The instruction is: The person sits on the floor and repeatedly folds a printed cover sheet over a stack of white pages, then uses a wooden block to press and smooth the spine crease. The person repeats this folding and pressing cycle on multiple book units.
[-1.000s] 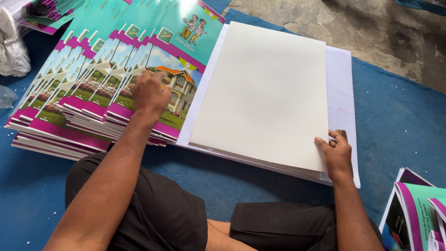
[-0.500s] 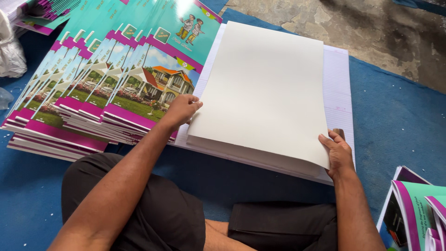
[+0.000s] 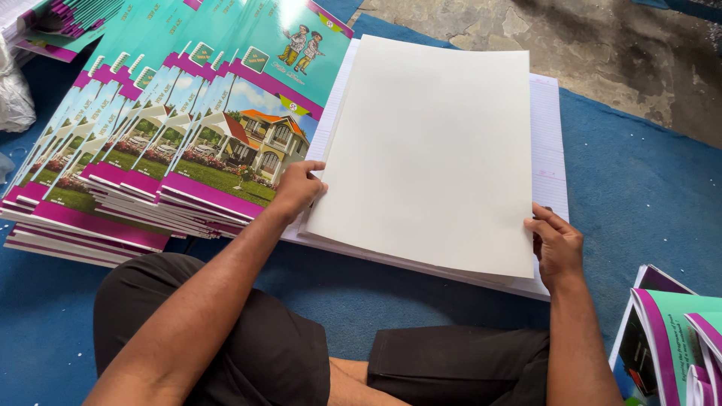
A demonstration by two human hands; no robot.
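A plain cream sheet point(image 3: 436, 150) lies on top of a stack of white ruled paper point(image 3: 549, 150) in front of me, slightly lifted at its near edge. My left hand point(image 3: 297, 189) grips the sheet's near left corner. My right hand point(image 3: 556, 244) holds the near right corner, fingers curled under the edge. To the left lies a fanned stack of printed covers point(image 3: 188, 143), teal and purple with a picture of a house.
I sit cross-legged on a blue mat point(image 3: 647, 195). More teal and purple covers point(image 3: 677, 331) lie at the lower right, and another pile point(image 3: 53, 22) at the upper left. A white bag point(image 3: 15, 98) sits at the left edge. Bare concrete floor point(image 3: 587, 45) is beyond the mat.
My left hand has moved right from the cover stack to the cream sheet's near left corner. The sheet's near edge has lifted slightly in both hands.
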